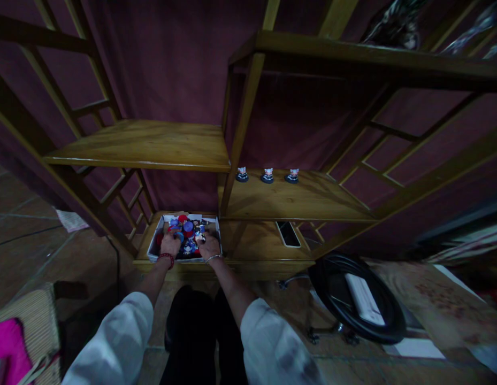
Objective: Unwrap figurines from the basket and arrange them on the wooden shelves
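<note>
A shallow white box sits on the lowest shelf, filled with small figurines in blue, red, white and black. Both of my hands reach into it. At the box's left side, my left hand has its fingers closed around a blue round piece. My right hand, at the right side, pinches a small figurine with a pale face and dark hair. Some of the box's contents are hidden under my hands.
Three small figurines on dark bases, one of them a middle figurine, stand in a row on the wooden shelf. A phone lies below. To the right is a black round stool with a white box on it.
</note>
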The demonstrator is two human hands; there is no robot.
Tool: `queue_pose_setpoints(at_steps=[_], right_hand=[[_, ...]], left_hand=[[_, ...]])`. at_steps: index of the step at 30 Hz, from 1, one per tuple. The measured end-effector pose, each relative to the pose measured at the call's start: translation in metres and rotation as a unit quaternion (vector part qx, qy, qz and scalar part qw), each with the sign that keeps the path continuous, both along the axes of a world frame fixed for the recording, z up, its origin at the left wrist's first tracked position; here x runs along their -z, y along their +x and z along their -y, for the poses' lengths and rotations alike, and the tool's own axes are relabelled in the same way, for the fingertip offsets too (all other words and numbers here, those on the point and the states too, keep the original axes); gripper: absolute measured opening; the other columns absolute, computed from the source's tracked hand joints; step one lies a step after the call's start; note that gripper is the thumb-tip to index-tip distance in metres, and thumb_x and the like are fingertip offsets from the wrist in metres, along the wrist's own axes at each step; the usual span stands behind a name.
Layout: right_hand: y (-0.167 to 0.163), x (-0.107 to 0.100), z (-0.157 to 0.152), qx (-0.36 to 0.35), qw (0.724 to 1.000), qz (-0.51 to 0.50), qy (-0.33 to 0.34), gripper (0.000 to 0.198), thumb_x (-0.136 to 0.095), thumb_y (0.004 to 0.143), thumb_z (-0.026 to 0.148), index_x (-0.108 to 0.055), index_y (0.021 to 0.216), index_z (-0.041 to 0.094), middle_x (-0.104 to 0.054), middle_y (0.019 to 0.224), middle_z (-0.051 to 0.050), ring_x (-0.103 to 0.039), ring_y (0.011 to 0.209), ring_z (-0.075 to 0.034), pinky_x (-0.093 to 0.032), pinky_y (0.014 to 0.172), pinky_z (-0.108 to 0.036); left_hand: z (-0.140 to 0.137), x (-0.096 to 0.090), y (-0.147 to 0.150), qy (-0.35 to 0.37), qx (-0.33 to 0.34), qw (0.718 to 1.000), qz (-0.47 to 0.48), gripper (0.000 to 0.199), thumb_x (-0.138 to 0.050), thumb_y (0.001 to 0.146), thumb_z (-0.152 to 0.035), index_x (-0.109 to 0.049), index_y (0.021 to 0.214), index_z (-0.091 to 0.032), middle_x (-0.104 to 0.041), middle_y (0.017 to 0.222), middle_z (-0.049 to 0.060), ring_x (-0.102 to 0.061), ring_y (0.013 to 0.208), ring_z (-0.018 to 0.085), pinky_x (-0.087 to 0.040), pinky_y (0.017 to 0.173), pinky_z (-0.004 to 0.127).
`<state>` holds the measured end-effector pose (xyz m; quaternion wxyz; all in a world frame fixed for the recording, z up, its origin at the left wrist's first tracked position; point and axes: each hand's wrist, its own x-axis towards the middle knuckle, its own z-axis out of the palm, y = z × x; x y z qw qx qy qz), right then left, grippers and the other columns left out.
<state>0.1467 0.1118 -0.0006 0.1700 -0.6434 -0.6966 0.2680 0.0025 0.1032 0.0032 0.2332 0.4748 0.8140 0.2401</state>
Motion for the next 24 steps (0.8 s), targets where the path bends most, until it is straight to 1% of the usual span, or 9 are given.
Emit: queue_pose_setpoints(at_steps=[3,6,8,12,16,20,22,24], right_hand=[[0.0,-0.001,0.001,0.001,1.0,-0.004,0.002,0.029,-0.042,0.08,0.029,-0.057,0.104,0.019,-0.065,0.095,-0.006,-0.058,0.088,-0.017,-0.039,0.075,-0.022],[0.001,-0.002,0.001,0.004,1.0,-0.004,-0.003,0.03,-0.042,0.08,0.03,-0.056,0.104,0.02,-0.065,0.094,-0.005,-0.058,0.087,-0.016,-0.039,0.074,-0.022],[0.001,-0.003,0.001,0.004,1.0,-0.002,-0.002,0.029,-0.043,0.08,0.029,-0.057,0.103,0.02,-0.065,0.094,-0.006,-0.058,0.086,-0.016,-0.039,0.074,-0.022],[0.001,-0.002,0.001,0.006,1.0,-0.002,-0.004,0.028,-0.043,0.08,0.03,-0.058,0.101,0.019,-0.065,0.093,-0.007,-0.058,0.087,-0.017,-0.039,0.074,-0.022],[0.001,-0.002,0.003,0.011,1.0,-0.01,-0.003,0.029,-0.043,0.08,0.031,-0.057,0.102,0.018,-0.065,0.094,-0.007,-0.058,0.087,-0.017,-0.039,0.074,-0.022],[0.002,-0.006,0.005,0.009,1.0,-0.028,0.01,0.028,-0.045,0.079,0.03,-0.057,0.102,0.018,-0.065,0.095,-0.006,-0.058,0.089,-0.016,-0.039,0.075,-0.021],[0.003,-0.009,0.006,0.01,0.999,-0.041,0.012,0.027,-0.046,0.079,0.029,-0.057,0.102,0.02,-0.065,0.094,-0.005,-0.059,0.088,-0.015,-0.04,0.075,-0.02],[0.004,-0.012,0.007,0.016,0.998,-0.053,0.016,0.027,-0.047,0.078,0.029,-0.057,0.102,0.021,-0.065,0.093,-0.003,-0.059,0.086,-0.014,-0.04,0.074,-0.02]], left_hand=[[0.0,0.001,0.002,0.006,0.007,1.0,-0.017,0.03,-0.046,0.076,-0.031,-0.057,0.102,-0.021,-0.06,0.099,0.007,-0.057,0.091,0.018,-0.042,0.078,0.025],[0.0,0.005,0.003,0.008,0.02,0.999,-0.042,0.035,-0.051,0.073,-0.039,-0.055,0.102,-0.021,-0.055,0.105,0.007,-0.056,0.092,0.018,-0.041,0.081,0.025],[0.0,0.008,0.003,0.003,0.031,0.998,-0.054,0.036,-0.054,0.07,-0.039,-0.053,0.101,-0.022,-0.051,0.108,0.007,-0.056,0.09,0.017,-0.041,0.081,0.025],[0.002,0.008,0.005,-0.011,0.042,0.997,-0.069,0.033,-0.054,0.069,-0.033,-0.052,0.1,-0.022,-0.047,0.112,0.008,-0.056,0.091,0.018,-0.041,0.082,0.027],[0.004,0.004,0.008,-0.012,0.017,0.998,-0.067,0.035,-0.051,0.071,-0.034,-0.053,0.103,-0.02,-0.048,0.112,0.011,-0.056,0.095,0.021,-0.041,0.082,0.03],[0.007,0.0,0.01,0.023,0.011,0.998,-0.065,0.038,-0.046,0.075,-0.035,-0.053,0.108,-0.018,-0.051,0.113,0.013,-0.053,0.101,0.023,-0.039,0.085,0.029],[0.008,-0.003,0.011,0.031,0.016,0.998,-0.051,0.04,-0.045,0.076,-0.035,-0.051,0.112,-0.018,-0.053,0.113,0.012,-0.052,0.104,0.022,-0.039,0.086,0.029],[0.01,-0.006,0.012,0.029,0.006,0.999,-0.025,0.041,-0.044,0.078,-0.035,-0.049,0.115,-0.018,-0.056,0.11,0.012,-0.052,0.104,0.023,-0.039,0.085,0.03]])
